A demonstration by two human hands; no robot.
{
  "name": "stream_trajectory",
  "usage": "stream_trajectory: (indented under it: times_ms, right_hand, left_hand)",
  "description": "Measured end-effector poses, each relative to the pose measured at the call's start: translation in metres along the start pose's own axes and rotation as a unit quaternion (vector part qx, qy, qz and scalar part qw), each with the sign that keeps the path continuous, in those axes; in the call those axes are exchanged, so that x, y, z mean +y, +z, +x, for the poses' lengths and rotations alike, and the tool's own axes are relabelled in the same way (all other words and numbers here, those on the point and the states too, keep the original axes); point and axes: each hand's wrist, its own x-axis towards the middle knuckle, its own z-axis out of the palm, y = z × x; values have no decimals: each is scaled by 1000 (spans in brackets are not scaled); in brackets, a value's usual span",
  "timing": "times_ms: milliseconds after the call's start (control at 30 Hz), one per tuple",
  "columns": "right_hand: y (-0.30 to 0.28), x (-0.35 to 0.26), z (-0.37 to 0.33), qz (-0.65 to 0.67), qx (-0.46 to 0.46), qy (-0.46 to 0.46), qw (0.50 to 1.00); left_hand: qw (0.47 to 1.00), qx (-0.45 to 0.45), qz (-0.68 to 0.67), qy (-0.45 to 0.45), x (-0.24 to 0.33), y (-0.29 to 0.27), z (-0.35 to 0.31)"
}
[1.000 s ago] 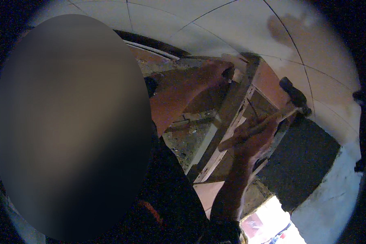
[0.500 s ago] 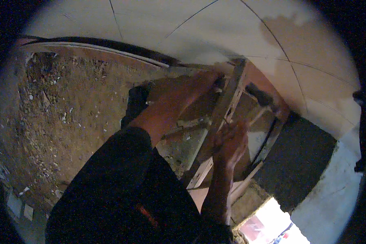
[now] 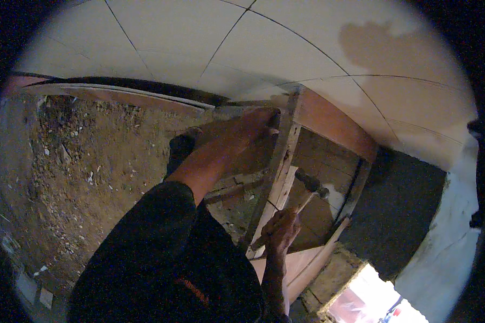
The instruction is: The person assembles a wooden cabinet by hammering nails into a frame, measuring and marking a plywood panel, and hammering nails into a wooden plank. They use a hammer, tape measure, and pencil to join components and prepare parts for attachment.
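A hammer point(image 3: 313, 186) with a dark head and a light wooden handle is in my right hand point(image 3: 282, 231), whose fingers are wrapped round the handle. Its head hangs over the opening of a wooden frame point(image 3: 280, 185), just right of the frame's long rail. My left arm stretches forward, and my left hand point(image 3: 264, 119) is up against the far end of that rail. The rail's edge and shadow hide most of the left fingers, so their grip does not show.
Beyond the frame runs a large pale tiled surface point(image 3: 199, 48). Dirt ground with scattered chips point(image 3: 86, 177) spreads on the left. To the right are a dark panel point(image 3: 396, 210) and a pale bluish surface point(image 3: 442, 258). Bright light comes through an opening point(image 3: 372, 296) at the lower right.
My right hand and the hammer have come nearer, down and a little left, with the hammer head dropping from the frame's far end. My left hand stays by the rail's far end.
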Motion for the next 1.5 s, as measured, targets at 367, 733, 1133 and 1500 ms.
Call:
stream_trajectory:
  times_ms: [367,733,1133,1500]
  right_hand:
    - [4,32,11,-98,65,-82,990]
    - [28,6,1,-55,130,1,990]
    - [7,34,5,47,117,37,991]
    - [15,20,-4,9,110,-49,993]
  left_hand:
    - [1000,22,8,-3,-2,-6,1]
    - [995,94,1,-7,1,13,-7]
    - [984,179,23,11,15,47,-7]
    - [989,139,57,4,2,46,-14]
